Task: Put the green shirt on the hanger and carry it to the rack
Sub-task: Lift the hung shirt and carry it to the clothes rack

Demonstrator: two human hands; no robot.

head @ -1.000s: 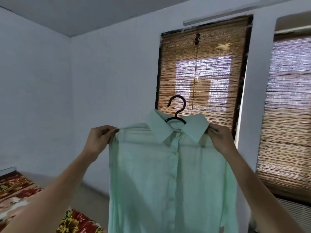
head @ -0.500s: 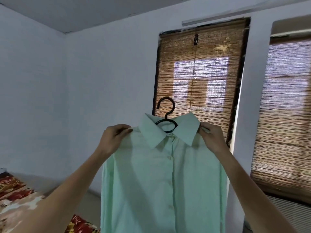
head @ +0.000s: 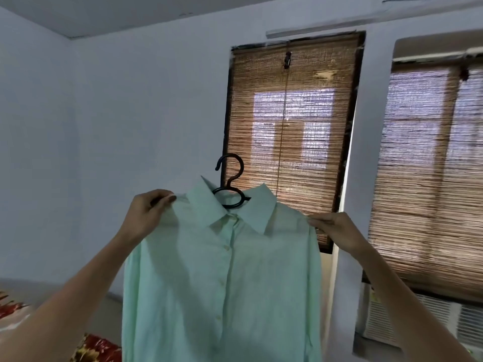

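You hold the green shirt [head: 222,283] up at frame centre, buttoned front facing you. Left hand [head: 147,216] pinches the shoulder at 9 o'clock of the collar and right hand [head: 335,228] pinches the one at 3, probably to keep the fabric seated on the hanger [head: 240,167], whose hook pokes out at 12. No rack is in view, so the carry looks like the next step.

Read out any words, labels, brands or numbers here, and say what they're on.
None readable.
The green shirt shows no tag or print, the black hanger no marking.
A pale patch on the white vented unit is too blurred to read.
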